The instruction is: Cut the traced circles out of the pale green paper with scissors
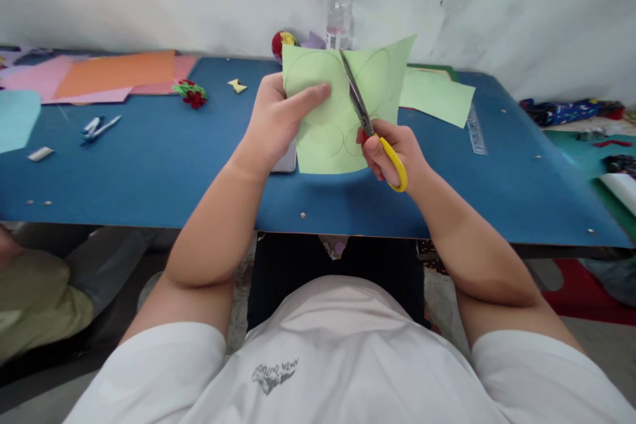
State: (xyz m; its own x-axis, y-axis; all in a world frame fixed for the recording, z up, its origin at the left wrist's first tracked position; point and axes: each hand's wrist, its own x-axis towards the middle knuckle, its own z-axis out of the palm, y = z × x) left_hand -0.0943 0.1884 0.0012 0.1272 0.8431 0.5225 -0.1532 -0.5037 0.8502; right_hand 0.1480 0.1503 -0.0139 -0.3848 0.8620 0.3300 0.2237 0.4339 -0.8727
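Observation:
A light green sheet of paper [318, 109] with several pencilled rounded outlines is held up above the blue table. My left hand [283, 109] grips its left side, the thumb lying across the front and the other fingers hidden behind. In my right hand [395, 152] is a pair of scissors [358, 96] with yellow and red handles. Their blades point up and away from me, over the sheet between the upper outlines. Whether the blades are cutting into the paper I cannot tell. A phone-like flat object [285, 160] lies partly hidden under my left hand.
Behind the sheet stands a clear plastic bottle [339, 6]. Coloured papers [116, 76], a red and green flower-like piece [191, 94], pens [101, 128] and an eraser [40, 154] lie left. More green paper [437, 93] and a ruler [476, 129] lie right. Another person [40, 298] sits at left.

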